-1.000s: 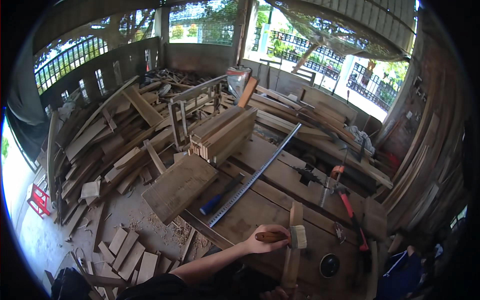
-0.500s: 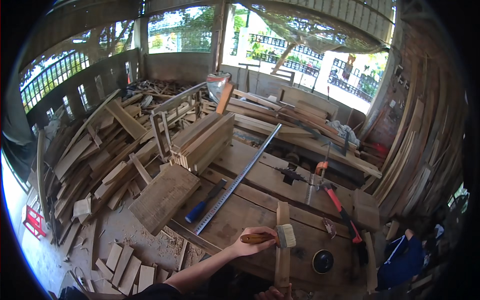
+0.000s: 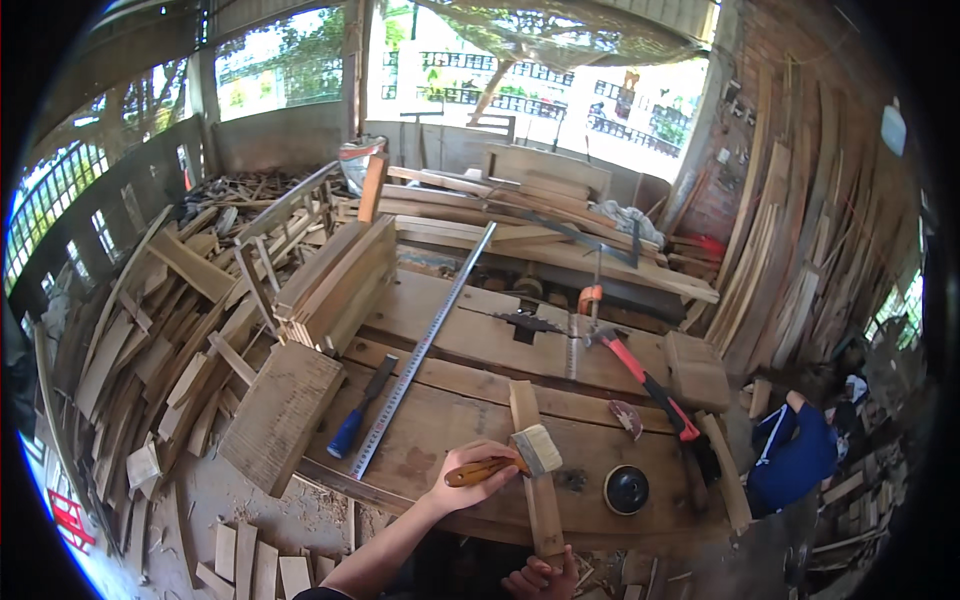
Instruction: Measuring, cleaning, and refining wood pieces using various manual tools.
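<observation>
My left hand [image 3: 474, 476] is closed round the brown wooden handle of a flat paintbrush [image 3: 540, 449]. Its pale bristles lie over a narrow wooden strip [image 3: 543, 508], though whether they touch it I cannot tell. At the strip's near end, my right hand [image 3: 540, 577] has its fingers curled against the wood, partly cut off by the lower edge. The strip's far end reaches over the plank workbench [image 3: 420, 420]. To the right of the brush sits a round dark container [image 3: 626, 490].
A blue-handled chisel [image 3: 362, 408] and a long metal ruler [image 3: 425, 350] lie left on the bench. A red-and-black hammer [image 3: 650, 385] lies right, near a dark squarish metal piece [image 3: 526, 322]. Stacked boards [image 3: 340, 280] and scrap wood [image 3: 150, 350] crowd the left. A person in blue [image 3: 795, 455] is at the right.
The whole view has shifted, so the bench appears further left and higher. The brush head has tilted, and more of my right hand shows at the strip's end.
</observation>
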A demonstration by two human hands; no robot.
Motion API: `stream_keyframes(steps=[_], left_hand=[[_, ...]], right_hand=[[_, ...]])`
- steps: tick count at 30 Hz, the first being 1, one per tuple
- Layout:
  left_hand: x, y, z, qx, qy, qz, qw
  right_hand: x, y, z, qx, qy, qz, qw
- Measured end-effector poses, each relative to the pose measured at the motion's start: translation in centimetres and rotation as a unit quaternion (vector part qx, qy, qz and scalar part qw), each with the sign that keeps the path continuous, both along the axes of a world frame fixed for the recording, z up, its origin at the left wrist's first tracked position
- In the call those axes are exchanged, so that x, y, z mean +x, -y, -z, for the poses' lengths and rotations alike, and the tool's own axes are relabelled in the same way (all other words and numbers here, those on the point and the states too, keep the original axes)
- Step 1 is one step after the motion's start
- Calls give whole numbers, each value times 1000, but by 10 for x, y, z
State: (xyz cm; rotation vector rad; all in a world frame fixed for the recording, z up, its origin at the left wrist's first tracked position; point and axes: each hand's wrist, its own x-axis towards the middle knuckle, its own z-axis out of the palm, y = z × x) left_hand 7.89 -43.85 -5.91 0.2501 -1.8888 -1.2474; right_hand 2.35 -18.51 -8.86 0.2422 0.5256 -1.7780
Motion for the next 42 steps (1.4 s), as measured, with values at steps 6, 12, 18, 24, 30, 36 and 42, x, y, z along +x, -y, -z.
stream_keyframes(steps=[6, 12, 18, 24, 30, 36, 42], left_hand=[[25, 1, 1, 220, 57, 227, 947], [13, 4, -15, 75, 6, 70, 995], [28, 3, -35, 66, 161, 240, 955], [12, -1, -15, 144, 59, -3, 988], [30, -10, -20, 105, 118, 255, 954], [25, 4, 1, 180, 136, 189, 956], [25, -12, -9, 222, 52, 255, 940]], right_hand=[[-4, -2, 0, -24, -21, -64, 997], [0, 1, -21, 124, -7, -37, 992], [2, 16, -62, 235, 6, 16, 972], [-5, 1, -17, 49, 18, -27, 998], [-4, 6, -21, 151, 15, -1, 988], [-4, 6, -22, 164, 28, 12, 986], [-4, 4, -13, 64, -4, -12, 998]])
